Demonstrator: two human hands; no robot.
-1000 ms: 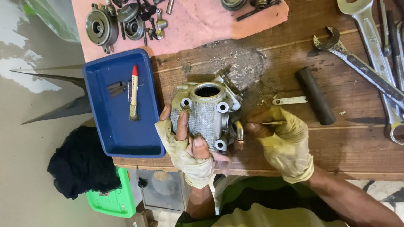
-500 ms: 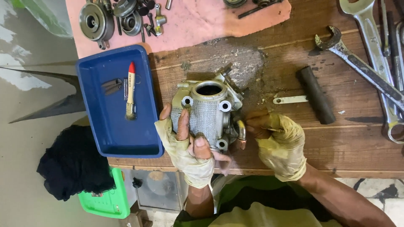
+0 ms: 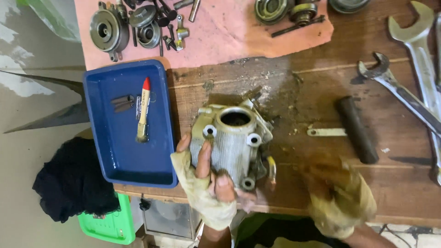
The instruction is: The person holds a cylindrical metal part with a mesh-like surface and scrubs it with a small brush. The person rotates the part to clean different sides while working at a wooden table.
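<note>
Gripping the finned engine cylinder (image 3: 232,144) at centre frame, the left hand (image 3: 202,188) in its fingerless glove wraps fingers up the casting's left flank, thumb across the lower edge, pinning it to the wooden bench (image 3: 303,87). Keeping that clamp firm and the bore facing up looks the sound way to steady it. The right hand (image 3: 342,197), gloved and motion-blurred at lower right, sits clear of the casting; whether it is closed on anything I cannot tell. Left of the cylinder lies a blue tray (image 3: 126,163) with a red-capped tube (image 3: 143,108). A dark bar (image 3: 357,129) and spanners (image 3: 399,89) lie to the right, small parts on pink cloth (image 3: 220,34) above.
</note>
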